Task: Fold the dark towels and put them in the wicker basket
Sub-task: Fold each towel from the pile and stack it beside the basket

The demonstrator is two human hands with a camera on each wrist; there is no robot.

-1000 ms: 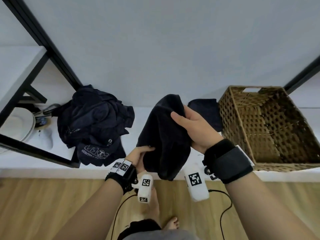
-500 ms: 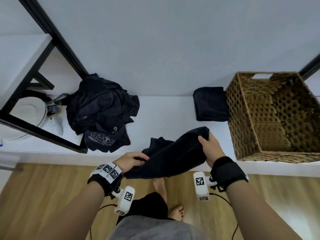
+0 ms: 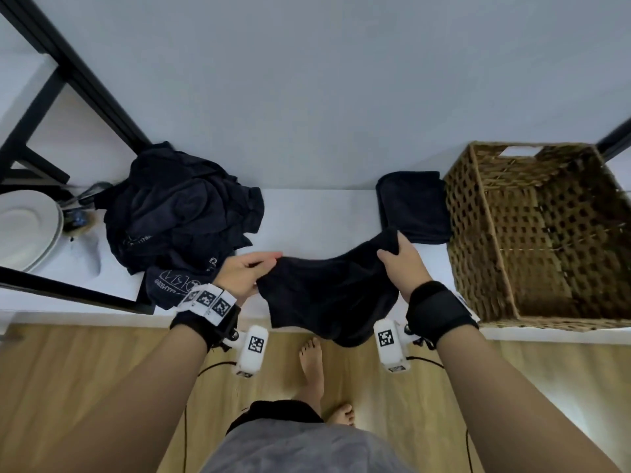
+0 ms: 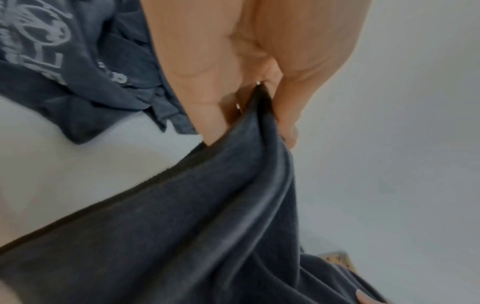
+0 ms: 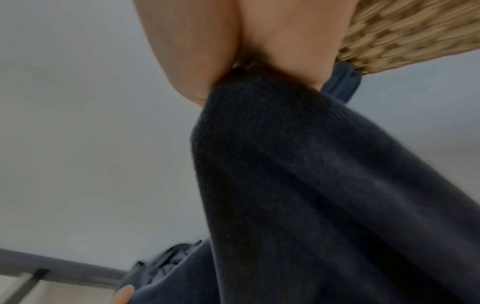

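I stand barefoot on a wood floor (image 3: pixel 102 363) at a white counter (image 3: pixel 317 216) that runs along a pale wall. On it, to my right, sits the wicker basket (image 3: pixel 485 233), its woven inside showing no towels. A folded dark towel (image 3: pixel 415 206) lies just beside its left wall. My left hand (image 3: pixel 244 276) pinches one corner of another dark towel (image 3: pixel 327 295) and my right hand (image 3: pixel 403 264) grips the opposite corner, so it sags between them over the counter's front edge. A heap of dark clothes (image 3: pixel 181 213) lies left, near white plates (image 3: pixel 29 227).
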